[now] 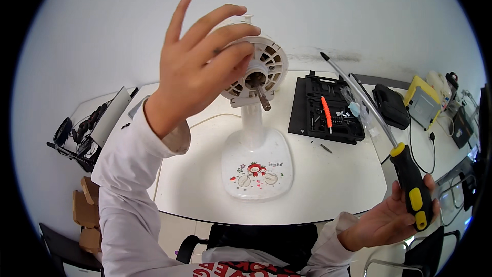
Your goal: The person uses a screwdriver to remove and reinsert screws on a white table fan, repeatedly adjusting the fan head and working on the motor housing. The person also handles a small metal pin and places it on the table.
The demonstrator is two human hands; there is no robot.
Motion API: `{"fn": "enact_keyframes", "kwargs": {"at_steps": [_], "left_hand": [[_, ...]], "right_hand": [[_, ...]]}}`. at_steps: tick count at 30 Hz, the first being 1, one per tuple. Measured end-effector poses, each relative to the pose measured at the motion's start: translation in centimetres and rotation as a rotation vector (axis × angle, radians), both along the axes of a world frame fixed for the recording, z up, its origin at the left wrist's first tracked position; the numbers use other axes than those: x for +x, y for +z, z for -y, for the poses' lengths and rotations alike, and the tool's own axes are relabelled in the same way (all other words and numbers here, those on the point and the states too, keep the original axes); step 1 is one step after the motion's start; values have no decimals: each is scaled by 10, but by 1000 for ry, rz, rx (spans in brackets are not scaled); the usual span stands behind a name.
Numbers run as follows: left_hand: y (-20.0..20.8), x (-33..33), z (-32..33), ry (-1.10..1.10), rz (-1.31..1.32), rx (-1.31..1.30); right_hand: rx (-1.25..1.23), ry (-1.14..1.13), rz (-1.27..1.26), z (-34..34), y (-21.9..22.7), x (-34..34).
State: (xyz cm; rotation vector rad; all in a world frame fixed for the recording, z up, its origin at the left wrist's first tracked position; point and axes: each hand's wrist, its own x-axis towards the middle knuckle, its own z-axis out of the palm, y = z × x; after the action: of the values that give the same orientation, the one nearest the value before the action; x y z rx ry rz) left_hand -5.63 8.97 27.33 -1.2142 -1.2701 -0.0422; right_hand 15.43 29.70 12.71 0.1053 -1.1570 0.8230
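From where I stand, reading the table [189, 190] as a clock with twelve at the wall, the white fan [252, 123] stands upright in the middle, its head toward twelve, the metal shaft [263, 98] jutting toward five. The left hand [202, 66] is up at eleven, right in front of the fan's head. Its upper fingers are spread wide and the lowest curls in by the collar; I can't tell whether it pinches anything. The right hand [387, 223], out at four, holds a screwdriver [410, 179] by its black-and-yellow handle, fingers closed round it, tip aimed at eleven, well apart from the fan. At three, an open toolbox [300, 113] lies on the table, an orange tool [327, 113] across it.
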Motion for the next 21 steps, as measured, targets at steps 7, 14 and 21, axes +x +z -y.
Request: {"fn": "enact_keyframes", "kwargs": {"at_steps": [7, 14, 21], "left_hand": [[-35, 6, 52, -220, 418, 377], [-171, -63, 84, -299, 1259, 755], [-218, -100, 69, -770, 1877, 1241]], "right_hand": [[-18, 71, 86, 12, 0, -10], [31, 138, 138, 18, -7, -27], [-1, 94, 131, 20, -16, -38]]}}
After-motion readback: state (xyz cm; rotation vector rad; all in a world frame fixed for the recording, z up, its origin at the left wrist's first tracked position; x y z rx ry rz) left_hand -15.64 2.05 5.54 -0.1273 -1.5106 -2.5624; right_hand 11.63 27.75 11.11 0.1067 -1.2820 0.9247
